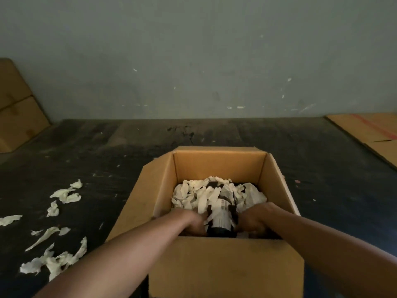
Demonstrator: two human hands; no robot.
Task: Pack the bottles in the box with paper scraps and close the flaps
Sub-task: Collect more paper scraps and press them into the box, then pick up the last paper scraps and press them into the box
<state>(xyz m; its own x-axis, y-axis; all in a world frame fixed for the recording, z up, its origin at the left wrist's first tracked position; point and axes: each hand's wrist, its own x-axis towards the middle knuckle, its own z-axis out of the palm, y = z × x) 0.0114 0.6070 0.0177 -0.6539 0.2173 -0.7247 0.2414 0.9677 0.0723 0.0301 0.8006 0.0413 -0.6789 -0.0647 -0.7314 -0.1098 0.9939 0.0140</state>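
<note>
A dark bottle [221, 220] lies among paper scraps [199, 196] inside the open box [225, 267], gripped between the left hand [193, 223] and right hand [254, 222]. Loose scraps [58, 254] litter the dark surface [107, 158] left of the hands; flat cardboard [369, 134] lies far right, and a grey wall [193, 61] rises beyond.

One box, one visible bottle, two hands.
Box [217, 263] around both hands; bottle [221, 220] between left hand [193, 222] and right hand [253, 222].

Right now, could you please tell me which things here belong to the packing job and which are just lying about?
For the job:
box
bottle
scraps in the box
loose scraps on the floor
left hand
right hand

Lying about:
leaning cardboard, far left
flat cardboard, far right
</note>
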